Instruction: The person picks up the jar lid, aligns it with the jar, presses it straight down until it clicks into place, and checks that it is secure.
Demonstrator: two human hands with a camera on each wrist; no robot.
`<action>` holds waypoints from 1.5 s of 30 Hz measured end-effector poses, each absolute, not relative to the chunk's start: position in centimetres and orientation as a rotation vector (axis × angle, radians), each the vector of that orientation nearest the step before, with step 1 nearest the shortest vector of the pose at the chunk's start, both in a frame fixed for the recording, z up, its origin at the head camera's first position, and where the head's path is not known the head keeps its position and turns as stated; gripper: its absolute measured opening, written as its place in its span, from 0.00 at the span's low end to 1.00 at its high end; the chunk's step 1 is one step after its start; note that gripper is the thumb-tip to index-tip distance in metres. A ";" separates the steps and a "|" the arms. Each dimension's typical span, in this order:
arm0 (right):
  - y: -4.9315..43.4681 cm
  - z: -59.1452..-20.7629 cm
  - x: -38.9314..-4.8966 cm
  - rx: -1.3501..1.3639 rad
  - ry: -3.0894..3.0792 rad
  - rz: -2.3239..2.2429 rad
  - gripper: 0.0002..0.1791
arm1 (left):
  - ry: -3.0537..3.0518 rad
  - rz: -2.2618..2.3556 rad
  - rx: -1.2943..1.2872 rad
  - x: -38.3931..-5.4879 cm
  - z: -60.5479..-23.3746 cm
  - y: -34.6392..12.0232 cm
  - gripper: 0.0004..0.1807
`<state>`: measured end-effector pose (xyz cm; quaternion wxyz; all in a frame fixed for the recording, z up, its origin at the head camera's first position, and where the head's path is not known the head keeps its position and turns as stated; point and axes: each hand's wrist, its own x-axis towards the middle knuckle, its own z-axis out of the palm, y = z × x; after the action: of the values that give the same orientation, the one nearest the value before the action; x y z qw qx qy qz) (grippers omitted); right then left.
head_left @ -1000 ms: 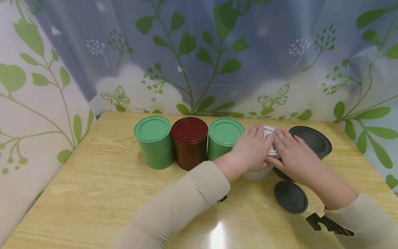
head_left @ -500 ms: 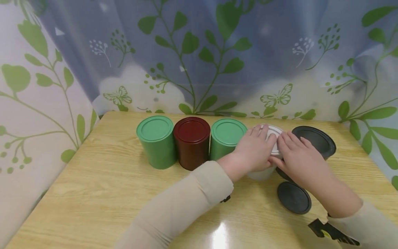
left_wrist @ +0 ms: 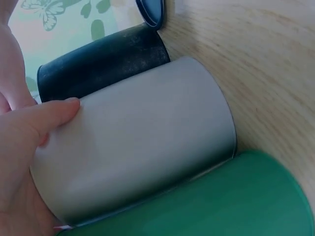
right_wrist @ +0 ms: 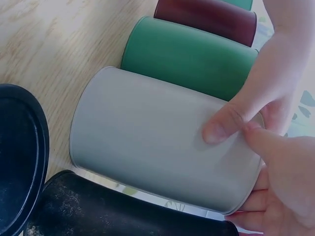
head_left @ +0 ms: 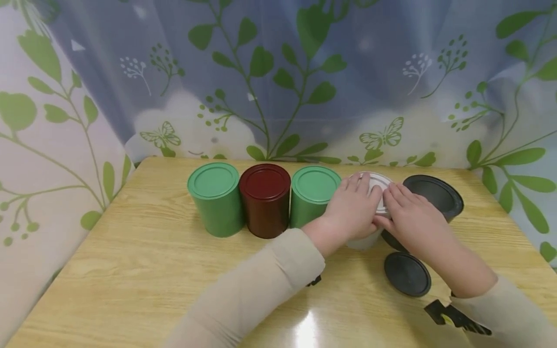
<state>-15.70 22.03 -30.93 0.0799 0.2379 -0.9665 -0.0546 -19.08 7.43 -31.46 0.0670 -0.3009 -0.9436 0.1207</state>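
Observation:
A white can (head_left: 364, 241), pale grey in the wrist views, stands upright at the right end of the row with a white lid (head_left: 379, 181) on top. My left hand (head_left: 352, 208) lies over the left of the lid, its thumb against the can's side. From the other side my right hand (head_left: 413, 217) holds the can's top edge, fingers over the rim and thumb meeting the left hand. Right beside it stands a black can (head_left: 435, 197), which looks lidless. A round black lid (head_left: 407, 274) sits on the table in front of that can.
Left of the white can stand a green can (head_left: 316, 186), a dark red can (head_left: 265, 203) and another green can (head_left: 216, 203), all lidded. The wooden table (head_left: 143, 251) meets a leaf-patterned curtain (head_left: 283, 96) at its back edge.
The head view sways slightly. Both hands keep their hold at the top of the white can with barely a shift, and the other cans stay put.

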 end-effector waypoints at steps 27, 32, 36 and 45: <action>21.9 -30.9 -15.7 0.671 -2.886 -0.170 0.35 | -2.570 0.232 -0.870 -17.3 -33.3 5.9 0.26; 21.9 -30.9 -15.8 0.698 -2.881 -0.180 0.34 | -2.510 0.196 -0.881 -17.2 -33.4 5.6 0.26; 22.0 -31.1 -15.8 0.717 -2.848 -0.175 0.33 | -2.406 0.176 -0.901 -17.0 -33.6 5.2 0.22; 22.2 -31.4 -15.8 0.747 -2.767 -0.162 0.31 | -2.343 0.203 -0.932 -16.6 -33.3 4.9 0.19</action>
<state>-15.81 22.20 -31.36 0.1350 0.2579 -0.9551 -0.0560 -16.59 4.91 -33.34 0.3012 -0.3514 -0.8832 0.0764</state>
